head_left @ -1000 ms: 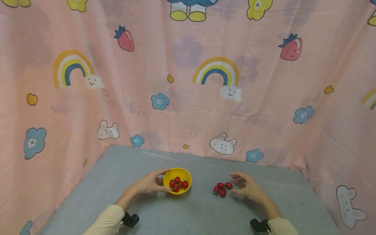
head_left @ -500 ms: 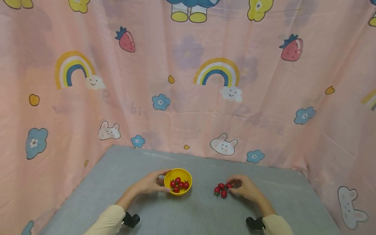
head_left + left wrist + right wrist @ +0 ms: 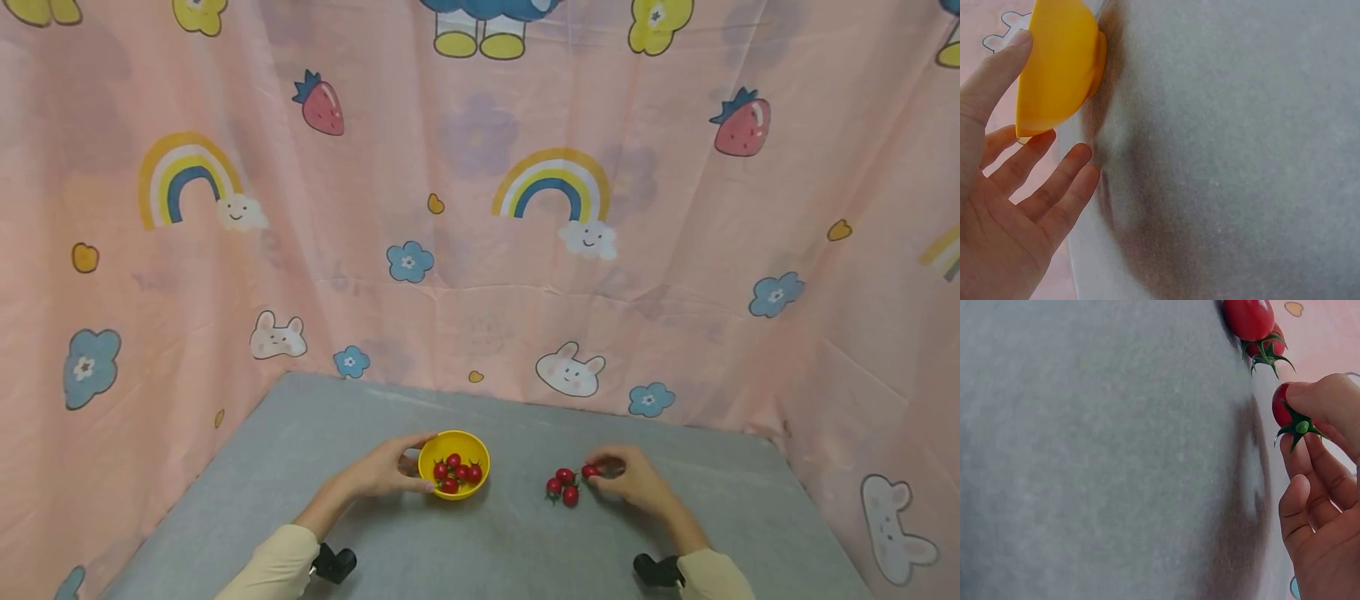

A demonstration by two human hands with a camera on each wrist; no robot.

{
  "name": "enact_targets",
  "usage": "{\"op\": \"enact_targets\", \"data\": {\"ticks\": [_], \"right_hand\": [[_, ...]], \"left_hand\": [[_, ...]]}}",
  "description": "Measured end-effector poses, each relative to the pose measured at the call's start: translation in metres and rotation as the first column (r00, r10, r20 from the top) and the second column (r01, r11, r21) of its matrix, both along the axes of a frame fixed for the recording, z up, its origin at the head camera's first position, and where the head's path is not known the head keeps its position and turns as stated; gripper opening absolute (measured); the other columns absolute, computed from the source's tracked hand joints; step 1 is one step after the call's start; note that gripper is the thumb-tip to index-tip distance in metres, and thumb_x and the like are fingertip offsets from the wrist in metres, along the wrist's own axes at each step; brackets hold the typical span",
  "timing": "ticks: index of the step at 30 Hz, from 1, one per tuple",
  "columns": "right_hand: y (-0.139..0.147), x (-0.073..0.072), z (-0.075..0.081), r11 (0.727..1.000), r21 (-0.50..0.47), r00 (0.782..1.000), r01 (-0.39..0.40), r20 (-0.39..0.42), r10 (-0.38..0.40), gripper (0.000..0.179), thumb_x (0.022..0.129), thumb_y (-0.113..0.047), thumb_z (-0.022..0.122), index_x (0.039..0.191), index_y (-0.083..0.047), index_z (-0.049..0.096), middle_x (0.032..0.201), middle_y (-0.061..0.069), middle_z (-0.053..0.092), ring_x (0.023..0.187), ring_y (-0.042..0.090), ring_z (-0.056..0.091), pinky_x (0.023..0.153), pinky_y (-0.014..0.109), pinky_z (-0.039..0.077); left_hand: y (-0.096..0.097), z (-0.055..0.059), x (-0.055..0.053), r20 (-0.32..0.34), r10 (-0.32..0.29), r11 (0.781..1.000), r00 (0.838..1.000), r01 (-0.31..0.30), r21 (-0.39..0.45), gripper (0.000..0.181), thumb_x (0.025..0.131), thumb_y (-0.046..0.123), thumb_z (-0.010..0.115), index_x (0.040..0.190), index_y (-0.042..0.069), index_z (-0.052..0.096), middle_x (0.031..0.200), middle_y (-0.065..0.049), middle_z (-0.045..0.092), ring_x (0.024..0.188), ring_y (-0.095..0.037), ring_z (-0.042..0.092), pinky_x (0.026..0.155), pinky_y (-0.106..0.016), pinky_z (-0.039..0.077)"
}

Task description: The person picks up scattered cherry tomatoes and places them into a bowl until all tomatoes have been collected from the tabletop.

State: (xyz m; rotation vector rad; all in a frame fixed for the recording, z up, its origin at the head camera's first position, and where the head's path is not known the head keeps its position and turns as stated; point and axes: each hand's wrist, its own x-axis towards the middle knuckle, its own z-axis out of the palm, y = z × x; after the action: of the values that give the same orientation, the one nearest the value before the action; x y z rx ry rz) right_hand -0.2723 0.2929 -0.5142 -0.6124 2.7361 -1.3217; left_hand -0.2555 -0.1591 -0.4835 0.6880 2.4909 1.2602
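Note:
In the head view my left hand (image 3: pixel 377 469) holds a yellow bowl (image 3: pixel 465 443) by its left side. Several red cherry tomatoes (image 3: pixel 453 460) with green stems lie inside it. The left wrist view shows the thumb on the near side of the bowl (image 3: pixel 1060 69) and fingertips at its rim. My right hand (image 3: pixel 637 483) pinches one cherry tomato (image 3: pixel 590 471) between thumb and fingers. Seen from the right wrist, this tomato's green star-shaped stem (image 3: pixel 1301 427) points toward the palm. Just left of the right hand, a small cluster of cherry tomatoes (image 3: pixel 570 496) rests on the table.
A grey-covered table (image 3: pixel 510 550) lies under both hands. Behind and around it hangs a pink curtain (image 3: pixel 465 325) printed with rainbows, rabbits and flowers. Black wrist-worn devices (image 3: pixel 333 564) sit below each hand.
My right hand moved in to the cluster, closed on its rightmost cherry tomato and drew it slightly right, apart from the others. The left hand and the bowl stay in place.

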Motion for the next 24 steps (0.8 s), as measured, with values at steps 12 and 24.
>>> {"op": "enact_targets", "data": {"ticks": [12,24], "right_hand": [[0.003,0.016,0.0,0.986,-0.164,0.999,0.043,0.002,-0.044,0.022,0.092,-0.012,0.078,0.111,-0.003,0.072,0.107,0.008,0.071,0.097,0.02,0.065,0.084,0.029,0.055],[0.0,0.02,0.004,0.979,-0.179,0.995,0.097,0.049,-0.089,0.025,0.092,-0.015,0.077,0.114,-0.003,0.072,0.109,0.008,0.071,0.101,0.025,0.065,0.083,0.03,0.055]], "left_hand": [[0.0,0.0,0.001,0.004,0.004,1.0,1.0,-0.004,0.002,0.081,0.086,0.026,0.085,0.153,0.006,0.043,0.14,-0.02,0.052,0.106,-0.028,0.066,0.09,-0.044,0.056],[0.0,0.001,0.001,-0.003,-0.004,1.0,1.0,0.004,0.007,0.081,0.087,0.026,0.084,0.154,0.005,0.042,0.14,-0.021,0.051,0.106,-0.028,0.066,0.09,-0.044,0.056]]}}
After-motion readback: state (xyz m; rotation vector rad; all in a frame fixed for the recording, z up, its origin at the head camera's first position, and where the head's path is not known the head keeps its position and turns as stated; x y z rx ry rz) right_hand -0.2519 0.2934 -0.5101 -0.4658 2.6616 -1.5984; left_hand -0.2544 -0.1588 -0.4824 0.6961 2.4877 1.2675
